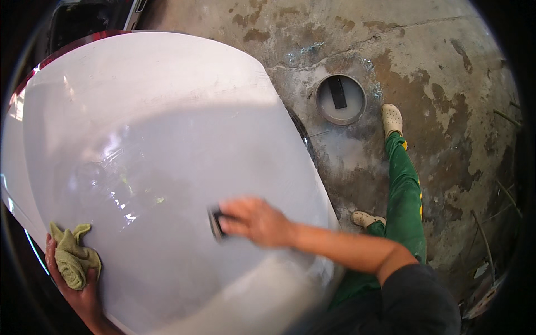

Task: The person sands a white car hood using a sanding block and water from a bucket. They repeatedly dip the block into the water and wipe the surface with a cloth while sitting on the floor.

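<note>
head: bucket (339,121) holds cloudy liq (353,104), blk bar (337,92); rt hand (261,220) has block (215,224).

Right fingers (237,208) gripping dark block (215,224), left fingers (52,262) around green cloth (75,258), white panel (184,151) beneath

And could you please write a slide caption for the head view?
Right hand holds a dark block over a white panel; left hand holds a green cloth at its edge.

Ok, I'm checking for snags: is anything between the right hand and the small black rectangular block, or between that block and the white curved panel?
Nothing visible. The right hand grips the block directly, and no object shows between block and panel, though blur hides the exact contact. The olive-green cloth lies left.
</note>
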Tool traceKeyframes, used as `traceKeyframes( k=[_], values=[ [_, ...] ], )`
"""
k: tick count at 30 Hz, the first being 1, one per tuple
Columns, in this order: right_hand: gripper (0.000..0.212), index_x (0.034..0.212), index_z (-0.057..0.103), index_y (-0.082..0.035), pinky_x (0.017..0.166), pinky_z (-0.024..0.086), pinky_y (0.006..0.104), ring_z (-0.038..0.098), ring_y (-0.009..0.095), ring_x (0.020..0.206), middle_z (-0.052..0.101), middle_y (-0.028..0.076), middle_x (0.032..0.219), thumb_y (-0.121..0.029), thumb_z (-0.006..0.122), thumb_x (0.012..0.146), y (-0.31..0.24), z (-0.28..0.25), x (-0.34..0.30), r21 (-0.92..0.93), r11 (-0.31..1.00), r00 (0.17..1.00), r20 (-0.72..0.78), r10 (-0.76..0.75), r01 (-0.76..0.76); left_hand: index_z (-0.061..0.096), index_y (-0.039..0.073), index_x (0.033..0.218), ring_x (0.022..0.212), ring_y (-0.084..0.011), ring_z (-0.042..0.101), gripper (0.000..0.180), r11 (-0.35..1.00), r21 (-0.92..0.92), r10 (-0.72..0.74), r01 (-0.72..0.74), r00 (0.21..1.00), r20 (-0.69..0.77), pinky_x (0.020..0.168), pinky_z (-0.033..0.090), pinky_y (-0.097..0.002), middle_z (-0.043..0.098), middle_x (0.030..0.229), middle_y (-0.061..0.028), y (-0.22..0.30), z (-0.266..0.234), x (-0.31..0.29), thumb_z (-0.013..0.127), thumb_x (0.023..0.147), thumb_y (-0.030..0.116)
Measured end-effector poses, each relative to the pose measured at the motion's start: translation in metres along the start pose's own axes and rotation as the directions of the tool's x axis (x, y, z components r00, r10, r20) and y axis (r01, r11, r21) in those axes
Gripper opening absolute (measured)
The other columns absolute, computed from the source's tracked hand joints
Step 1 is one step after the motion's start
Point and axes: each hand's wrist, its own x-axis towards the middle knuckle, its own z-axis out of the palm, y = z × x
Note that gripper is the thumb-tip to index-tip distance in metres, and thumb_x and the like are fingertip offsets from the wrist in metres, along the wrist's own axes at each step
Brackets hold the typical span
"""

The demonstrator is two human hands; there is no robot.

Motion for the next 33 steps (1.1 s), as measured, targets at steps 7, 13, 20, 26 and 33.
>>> traceKeyframes(
  k=[7, 13, 20, 26, 33],
  values=[
    [0.045, 0.144, 0.058, -0.015, 0.112, 0.044, 0.0494, 0.054, 0.036, 0.134, 0.055, 0.018, 0.149, -0.008, 0.058, 0.100, 0.085, -0.004, 0.136, -0.205, 0.973, 0.936, -0.352, 0.025, -0.103, 0.044, 0.004, 0.154, 0.153, -0.0391, 0.033, 0.091, 1.000, -0.001, 0.018, -0.018, 1.000, 0.005, 0.127, 0.024, -0.0534, 0.040, 0.162, -0.0215, 0.006, 0.002, 0.011, 0.083, 0.079, 0.037],
    [0.037, 0.144, 0.058, -0.009, 0.115, 0.043, 0.0474, 0.054, 0.035, 0.137, 0.054, 0.018, 0.152, -0.013, 0.048, 0.108, 0.084, -0.037, 0.059, 0.290, 0.824, 0.873, 0.161, 0.460, -0.487, 0.043, 0.001, 0.155, 0.153, -0.0396, 0.033, 0.091, 0.999, 0.024, 0.027, -0.027, 1.000, 0.012, 0.127, 0.024, -0.0535, 0.040, 0.161, -0.0220, -0.005, -0.003, 0.002, 0.082, 0.080, 0.037],
    [0.045, 0.145, 0.059, -0.014, 0.113, 0.044, 0.0513, 0.052, 0.036, 0.139, 0.054, 0.020, 0.151, -0.006, 0.057, 0.101, 0.048, -0.004, 0.057, -0.115, 0.993, 0.988, -0.156, 0.013, -0.031, 0.038, 0.000, 0.157, 0.154, -0.0396, 0.032, 0.093, 1.000, 0.019, -0.019, 0.018, 0.999, 0.031, 0.127, 0.023, -0.0532, 0.038, 0.163, -0.0228, -0.003, -0.001, -0.001, 0.080, 0.082, 0.035],
    [0.038, 0.142, 0.060, -0.008, 0.120, 0.037, 0.0461, 0.052, 0.040, 0.137, 0.054, 0.022, 0.150, -0.011, 0.049, 0.105, 0.148, -0.036, 0.072, -0.104, 0.929, 0.884, -0.361, 0.298, -0.356, 0.037, -0.001, 0.157, 0.153, -0.0392, 0.033, 0.091, 0.996, 0.064, 0.061, -0.063, 0.998, 0.026, 0.127, 0.024, -0.0526, 0.038, 0.162, -0.0222, -0.006, -0.002, 0.006, 0.078, 0.083, 0.031],
    [0.042, 0.144, 0.059, -0.008, 0.116, 0.041, 0.0479, 0.054, 0.039, 0.137, 0.054, 0.020, 0.151, -0.009, 0.056, 0.102, 0.111, -0.019, 0.016, -0.198, 0.969, 0.966, -0.241, 0.096, -0.146, 0.040, 0.003, 0.158, 0.151, -0.0361, 0.037, 0.085, 0.989, 0.143, 0.031, -0.035, 0.999, 0.030, 0.127, 0.026, -0.0509, 0.040, 0.162, -0.0199, 0.004, -0.002, 0.002, 0.076, 0.088, 0.033]
  ],
)
